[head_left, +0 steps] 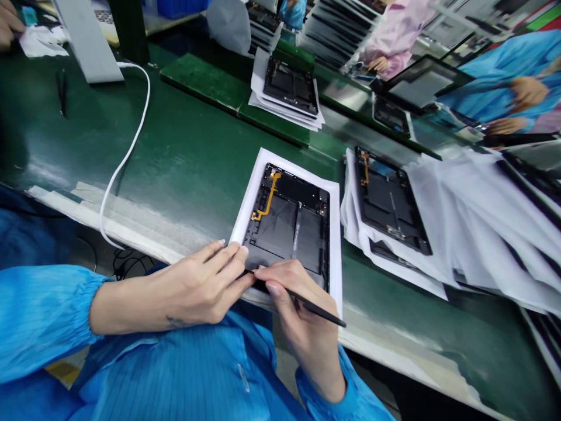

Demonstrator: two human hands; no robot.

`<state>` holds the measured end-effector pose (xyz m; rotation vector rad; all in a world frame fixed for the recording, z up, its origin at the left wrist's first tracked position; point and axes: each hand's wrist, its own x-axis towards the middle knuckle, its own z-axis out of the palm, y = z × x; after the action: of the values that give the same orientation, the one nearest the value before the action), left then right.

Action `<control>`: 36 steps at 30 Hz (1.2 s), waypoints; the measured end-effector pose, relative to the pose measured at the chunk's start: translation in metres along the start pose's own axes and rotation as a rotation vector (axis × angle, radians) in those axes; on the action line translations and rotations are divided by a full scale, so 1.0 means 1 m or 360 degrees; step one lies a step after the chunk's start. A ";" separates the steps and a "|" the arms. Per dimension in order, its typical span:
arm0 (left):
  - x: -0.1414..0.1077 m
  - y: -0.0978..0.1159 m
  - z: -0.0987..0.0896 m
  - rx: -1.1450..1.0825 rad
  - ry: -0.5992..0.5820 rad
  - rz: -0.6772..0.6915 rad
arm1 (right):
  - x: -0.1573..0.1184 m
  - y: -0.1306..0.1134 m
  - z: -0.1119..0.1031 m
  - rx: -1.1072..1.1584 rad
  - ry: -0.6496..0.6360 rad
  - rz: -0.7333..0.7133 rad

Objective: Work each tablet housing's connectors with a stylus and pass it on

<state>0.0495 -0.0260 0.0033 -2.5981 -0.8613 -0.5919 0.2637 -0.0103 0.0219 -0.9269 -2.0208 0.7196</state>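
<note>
An opened tablet [284, 228], with dark flat inner panels and an orange flex cable [268, 204], lies on a white sheet [335, 245] at the front edge of the table. My right hand [302, 310] pinches a slim black tool that looks like tweezers [322, 313]; its tip is at the tablet's near edge, mostly hidden by my fingers. My left hand [210, 286] rests at the tablet's near left corner, fingers stretched out over sheet and frame. Its thumb or lowest finger reaches close to the tool's tip. Whatever lies under the fingertips is hidden.
On the right, another opened tablet [390, 199] lies on stacked white sheets [464, 204]. Behind stands a further tablet [291, 85] on sheets. A white cable [144, 105] crosses the green table [184, 158] at left, near tweezers [61, 93]. Co-workers' hands [528, 96] are across the bench.
</note>
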 end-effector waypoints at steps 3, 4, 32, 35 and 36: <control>-0.005 -0.010 0.000 -0.0139 0.0072 0.0057 | 0.003 -0.002 0.000 -0.0012 -0.0014 0.0005; -0.007 -0.013 0.000 -0.0210 0.0105 0.0068 | 0.004 -0.003 0.000 -0.0012 -0.0013 0.0008; 0.019 -0.013 0.001 -0.0309 0.0128 0.0043 | -0.030 -0.006 -0.027 -0.0350 0.0105 0.0054; 0.025 -0.009 0.008 -0.0374 0.0098 0.0049 | -0.029 -0.009 -0.024 -0.0445 0.0022 -0.0064; 0.026 -0.008 0.010 -0.0369 0.0100 0.0062 | -0.029 -0.010 -0.023 -0.0482 -0.0022 -0.0114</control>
<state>0.0661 -0.0028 0.0092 -2.7771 -0.7605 -0.8005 0.2919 -0.0360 0.0297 -1.0150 -2.2016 0.3874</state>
